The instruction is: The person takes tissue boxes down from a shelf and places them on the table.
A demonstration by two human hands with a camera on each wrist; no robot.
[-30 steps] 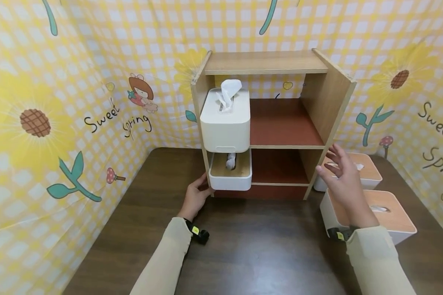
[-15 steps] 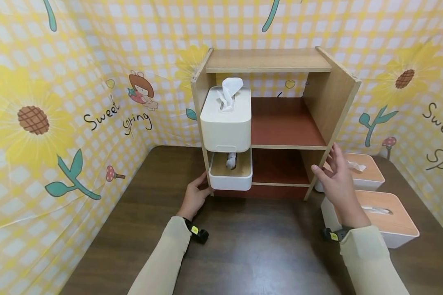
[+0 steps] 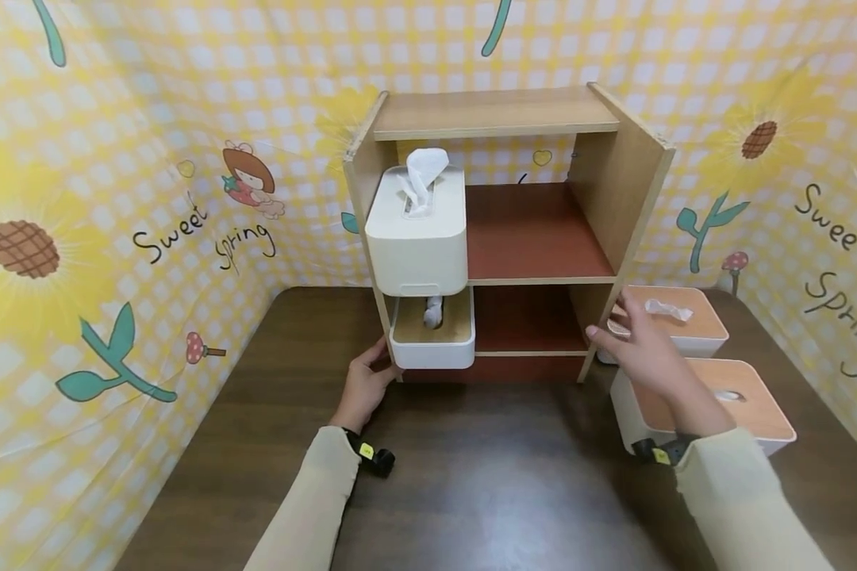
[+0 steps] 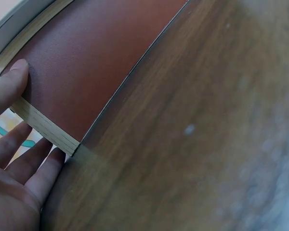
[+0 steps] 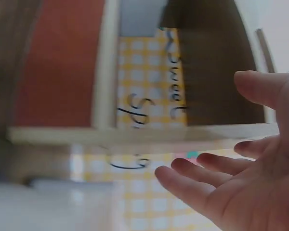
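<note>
Hands (image 3: 363,388) (image 3: 646,357) well apart; right thumb (image 5: 261,87), fingers (image 5: 195,183) parted

Brown table (image 3: 486,484) holds wooden shelf unit (image 3: 496,111), plus rear box (image 3: 698,325) and front box (image 3: 755,408) right of it. Unit's left side carries upper white box (image 3: 416,258), lower white box (image 3: 432,355).

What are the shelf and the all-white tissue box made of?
The shelf looks like matte wooden board, perhaps wood-print laminate: its pale front edge shows grain lines. The all-white tissue box is probably plastic: smooth, satiny, rounded corners.
</note>
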